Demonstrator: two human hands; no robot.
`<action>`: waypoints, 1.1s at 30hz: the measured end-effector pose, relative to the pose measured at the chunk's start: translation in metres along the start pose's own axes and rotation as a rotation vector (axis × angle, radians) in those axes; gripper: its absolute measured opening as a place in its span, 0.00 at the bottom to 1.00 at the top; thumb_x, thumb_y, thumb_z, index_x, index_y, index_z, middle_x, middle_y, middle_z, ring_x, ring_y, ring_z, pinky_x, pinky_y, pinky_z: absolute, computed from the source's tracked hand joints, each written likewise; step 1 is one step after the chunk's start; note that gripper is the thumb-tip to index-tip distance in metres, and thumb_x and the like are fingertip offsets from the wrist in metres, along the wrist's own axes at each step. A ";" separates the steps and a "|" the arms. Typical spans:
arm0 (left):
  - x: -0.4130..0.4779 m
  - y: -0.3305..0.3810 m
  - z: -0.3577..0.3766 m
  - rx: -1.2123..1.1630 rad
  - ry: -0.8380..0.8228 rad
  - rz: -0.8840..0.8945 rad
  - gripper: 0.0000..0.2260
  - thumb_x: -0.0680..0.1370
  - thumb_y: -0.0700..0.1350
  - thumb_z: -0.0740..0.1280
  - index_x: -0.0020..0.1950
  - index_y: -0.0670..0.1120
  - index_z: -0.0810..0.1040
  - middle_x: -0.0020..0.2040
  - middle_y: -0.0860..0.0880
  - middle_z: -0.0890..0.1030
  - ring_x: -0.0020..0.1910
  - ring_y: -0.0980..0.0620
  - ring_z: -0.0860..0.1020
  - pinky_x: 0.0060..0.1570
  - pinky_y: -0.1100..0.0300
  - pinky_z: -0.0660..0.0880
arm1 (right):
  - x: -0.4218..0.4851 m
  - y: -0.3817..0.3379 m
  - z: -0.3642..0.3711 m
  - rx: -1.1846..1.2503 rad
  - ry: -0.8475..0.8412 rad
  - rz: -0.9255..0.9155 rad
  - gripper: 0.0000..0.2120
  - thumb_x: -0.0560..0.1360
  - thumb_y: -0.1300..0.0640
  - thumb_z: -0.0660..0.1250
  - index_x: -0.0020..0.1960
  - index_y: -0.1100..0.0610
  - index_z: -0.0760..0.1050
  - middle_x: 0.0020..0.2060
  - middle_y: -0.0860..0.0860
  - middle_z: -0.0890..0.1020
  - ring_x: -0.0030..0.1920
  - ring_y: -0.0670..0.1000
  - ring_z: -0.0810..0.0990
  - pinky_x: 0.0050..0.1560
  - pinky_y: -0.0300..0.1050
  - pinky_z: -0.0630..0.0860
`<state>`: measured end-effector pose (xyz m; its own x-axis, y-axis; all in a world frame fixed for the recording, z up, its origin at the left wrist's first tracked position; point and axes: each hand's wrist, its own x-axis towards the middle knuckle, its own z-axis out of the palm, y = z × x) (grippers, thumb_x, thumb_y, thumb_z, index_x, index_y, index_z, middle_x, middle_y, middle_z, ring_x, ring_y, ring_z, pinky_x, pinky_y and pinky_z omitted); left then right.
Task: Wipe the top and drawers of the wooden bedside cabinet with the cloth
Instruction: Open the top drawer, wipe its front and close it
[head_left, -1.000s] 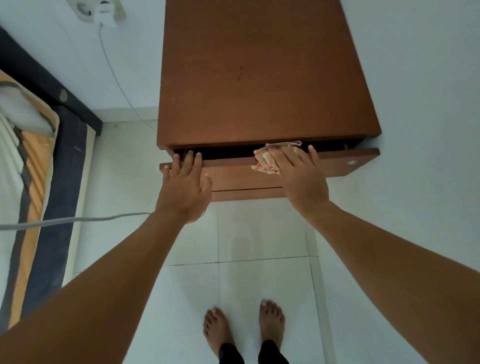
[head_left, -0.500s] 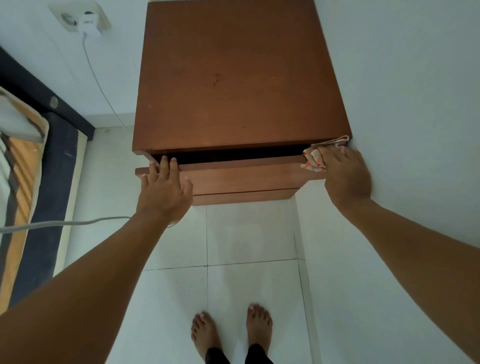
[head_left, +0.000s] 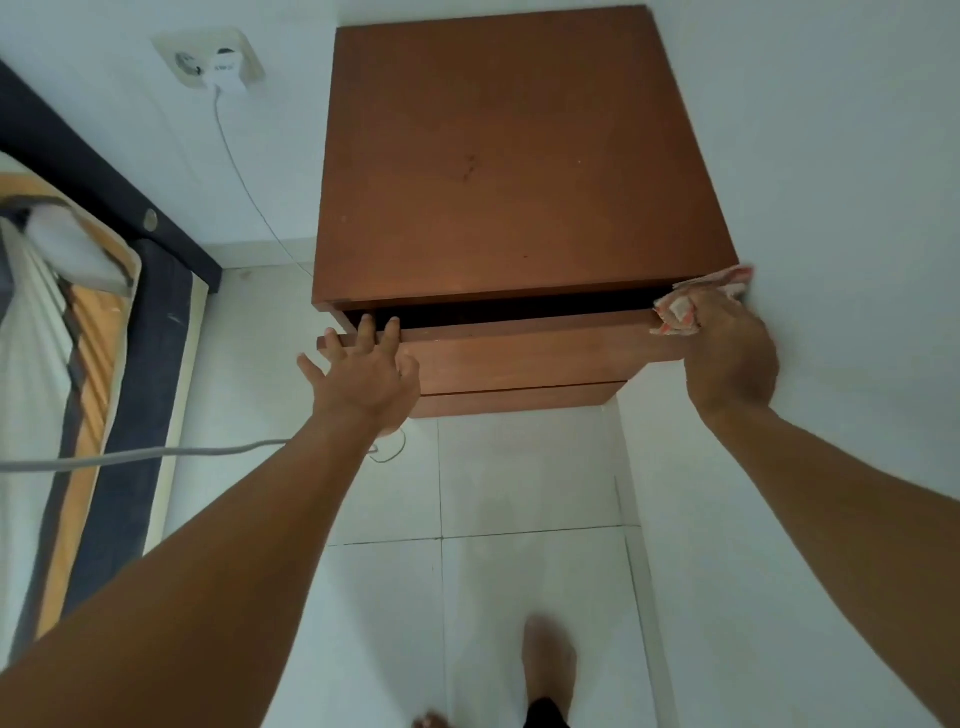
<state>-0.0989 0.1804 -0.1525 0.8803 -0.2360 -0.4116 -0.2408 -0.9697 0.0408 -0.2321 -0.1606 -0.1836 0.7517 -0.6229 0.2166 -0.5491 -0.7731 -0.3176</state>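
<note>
The wooden bedside cabinet (head_left: 509, 171) stands against the white wall, its bare brown top seen from above. Its top drawer (head_left: 524, 353) is pulled out a little, leaving a dark gap under the top. My left hand (head_left: 363, 374) rests on the drawer's front edge near the left end, fingers spread over the rim. My right hand (head_left: 727, 348) presses a crumpled white cloth with orange-red stripes (head_left: 685, 306) onto the drawer's right end, beside the wall. A lower drawer front (head_left: 519, 402) shows below, closed.
A mattress with a striped cover (head_left: 78, 364) lies at the left on a dark frame (head_left: 104, 171). A wall socket with a charger (head_left: 218, 62) trails a thin cable down behind the cabinet. A grey cable (head_left: 130, 457) crosses the tiled floor (head_left: 519, 493). My bare foot (head_left: 548, 660) is below.
My right hand has slid the cloth along the drawer's top edge from the middle to its right end. The left hand stayed on the left end, its fingers now spread. My feet shifted.
</note>
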 end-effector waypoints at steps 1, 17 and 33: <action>0.000 -0.002 -0.001 0.004 -0.002 0.010 0.27 0.83 0.56 0.45 0.84 0.55 0.49 0.84 0.49 0.51 0.81 0.35 0.48 0.73 0.27 0.45 | -0.007 -0.008 -0.001 0.054 0.025 0.047 0.13 0.80 0.61 0.61 0.61 0.59 0.79 0.55 0.59 0.83 0.53 0.62 0.80 0.48 0.51 0.74; 0.002 -0.060 0.040 -0.002 0.311 0.224 0.29 0.85 0.57 0.44 0.84 0.48 0.48 0.84 0.49 0.50 0.83 0.45 0.47 0.78 0.36 0.44 | -0.091 -0.218 0.085 0.030 -0.145 -0.506 0.28 0.78 0.60 0.61 0.77 0.50 0.66 0.75 0.52 0.70 0.77 0.58 0.65 0.77 0.61 0.59; 0.030 -0.061 0.097 -0.082 0.920 0.247 0.25 0.85 0.58 0.48 0.78 0.51 0.68 0.77 0.49 0.72 0.77 0.43 0.66 0.72 0.29 0.55 | -0.031 -0.032 0.098 0.104 0.433 -0.339 0.17 0.84 0.53 0.57 0.71 0.55 0.72 0.69 0.56 0.74 0.72 0.60 0.70 0.71 0.59 0.69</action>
<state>-0.0977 0.2387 -0.2559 0.7936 -0.3575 0.4924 -0.4639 -0.8791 0.1094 -0.2019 -0.1047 -0.2708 0.6489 -0.3511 0.6750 -0.2477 -0.9363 -0.2489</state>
